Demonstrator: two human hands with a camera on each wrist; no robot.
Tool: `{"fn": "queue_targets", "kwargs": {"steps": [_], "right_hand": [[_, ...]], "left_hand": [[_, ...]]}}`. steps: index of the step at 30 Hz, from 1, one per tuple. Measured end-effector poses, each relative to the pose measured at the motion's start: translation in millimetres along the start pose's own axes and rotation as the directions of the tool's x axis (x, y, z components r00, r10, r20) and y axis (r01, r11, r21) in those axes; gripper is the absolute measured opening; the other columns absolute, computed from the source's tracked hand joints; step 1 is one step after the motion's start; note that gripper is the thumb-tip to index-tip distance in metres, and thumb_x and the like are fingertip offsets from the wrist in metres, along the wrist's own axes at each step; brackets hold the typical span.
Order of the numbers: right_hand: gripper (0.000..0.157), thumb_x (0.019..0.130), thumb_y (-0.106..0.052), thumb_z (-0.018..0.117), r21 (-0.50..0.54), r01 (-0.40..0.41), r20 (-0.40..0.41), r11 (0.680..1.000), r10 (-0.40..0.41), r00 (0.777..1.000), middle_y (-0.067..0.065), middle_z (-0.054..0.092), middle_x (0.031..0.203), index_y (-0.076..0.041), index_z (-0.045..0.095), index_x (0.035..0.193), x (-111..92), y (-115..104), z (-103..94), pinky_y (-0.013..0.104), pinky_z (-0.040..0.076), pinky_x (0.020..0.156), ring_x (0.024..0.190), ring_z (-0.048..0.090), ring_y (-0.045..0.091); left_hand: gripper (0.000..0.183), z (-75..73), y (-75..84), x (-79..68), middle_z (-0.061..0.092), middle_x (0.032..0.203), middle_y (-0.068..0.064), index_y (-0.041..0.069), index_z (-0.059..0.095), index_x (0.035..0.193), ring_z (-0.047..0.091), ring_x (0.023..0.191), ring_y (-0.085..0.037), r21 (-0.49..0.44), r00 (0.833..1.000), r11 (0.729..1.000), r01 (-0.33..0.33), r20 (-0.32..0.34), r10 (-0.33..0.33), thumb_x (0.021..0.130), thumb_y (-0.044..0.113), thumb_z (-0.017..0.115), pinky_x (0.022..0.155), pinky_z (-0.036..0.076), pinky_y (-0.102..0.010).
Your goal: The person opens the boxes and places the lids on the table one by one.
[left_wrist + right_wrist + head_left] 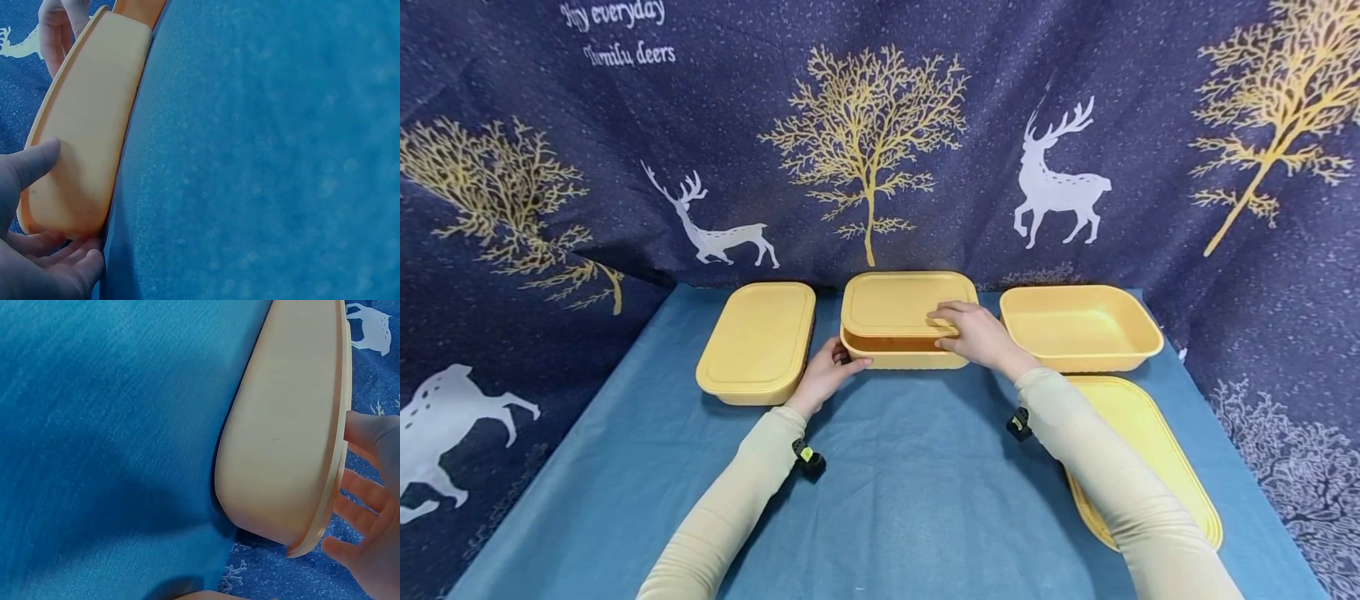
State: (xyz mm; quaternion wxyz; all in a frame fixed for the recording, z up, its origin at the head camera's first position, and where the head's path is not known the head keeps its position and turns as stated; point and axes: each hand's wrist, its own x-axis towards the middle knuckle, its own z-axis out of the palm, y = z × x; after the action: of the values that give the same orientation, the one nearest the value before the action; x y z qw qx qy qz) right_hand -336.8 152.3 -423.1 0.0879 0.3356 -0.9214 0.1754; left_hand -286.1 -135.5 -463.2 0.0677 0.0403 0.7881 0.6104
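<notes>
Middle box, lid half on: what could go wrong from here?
1. The middle lid leaves a gap along the front of the middle box, so it might seat crooked.
2. The right hand has its thumb at that gap; it could get pinched if the middle lid drops.
3. The right sleeve crosses above the loose lid and might nudge it.

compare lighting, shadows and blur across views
Head view: fairly even light, soft shadows beside both pale fabric sleeves; left wrist view: bluish cast on the left hand, the flat blue cloth blurred; right wrist view: a broad shadow darkens the cloth beside the rounded yellow plastic box.
</notes>
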Motion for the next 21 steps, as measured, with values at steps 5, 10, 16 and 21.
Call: {"fn": "queue_targets", "kwargs": {"steps": [5,10,16,21], "right_hand": [[0.048,0.083,-0.024,0.072,-0.001,-0.028,0.034,1.000,0.028,0.999,0.012,0.048,0.134,-0.013,0.057,0.128,1.9,1.2,2.3,0.049,0.038,0.095,0.120,0.046,0.031],[0.045,0.081,-0.020,0.073,-0.037,-0.018,0.019,0.999,0.019,1.000,0.012,0.052,0.130,-0.013,0.060,0.124,3.0,0.7,3.4,0.047,0.040,0.094,0.116,0.049,0.030],[0.043,0.080,-0.016,0.073,-0.060,-0.023,0.007,0.998,0.023,1.000,0.011,0.055,0.127,-0.012,0.062,0.122,2.7,-0.3,2.9,0.045,0.041,0.093,0.114,0.051,0.029],[0.043,0.081,-0.016,0.072,-0.053,-0.033,0.016,0.998,0.033,0.999,0.010,0.054,0.128,-0.012,0.062,0.122,2.6,-0.5,3.1,0.045,0.043,0.091,0.115,0.051,0.029]], "left_hand": [[0.071,1.2,-12.7,6.0,0.045,0.132,-0.012,0.007,0.035,0.137,0.043,0.122,-0.024,0.015,0.999,1.000,-0.009,-0.034,0.010,0.081,0.030,0.073,0.095,0.040,-0.040],[0.071,2.3,-15.8,6.7,0.048,0.130,-0.008,0.009,0.036,0.137,0.046,0.119,-0.021,0.027,0.999,0.999,-0.021,-0.050,0.022,0.081,0.032,0.073,0.093,0.043,-0.039],[0.070,2.6,-16.6,7.0,0.048,0.129,-0.008,0.009,0.036,0.137,0.046,0.118,-0.021,0.020,0.998,0.999,-0.026,-0.051,0.027,0.081,0.031,0.073,0.093,0.042,-0.039],[0.069,3.2,-16.6,7.1,0.048,0.129,-0.008,0.009,0.037,0.136,0.046,0.118,-0.021,0.023,0.998,1.000,-0.020,-0.058,0.021,0.081,0.031,0.073,0.094,0.042,-0.039]]}}
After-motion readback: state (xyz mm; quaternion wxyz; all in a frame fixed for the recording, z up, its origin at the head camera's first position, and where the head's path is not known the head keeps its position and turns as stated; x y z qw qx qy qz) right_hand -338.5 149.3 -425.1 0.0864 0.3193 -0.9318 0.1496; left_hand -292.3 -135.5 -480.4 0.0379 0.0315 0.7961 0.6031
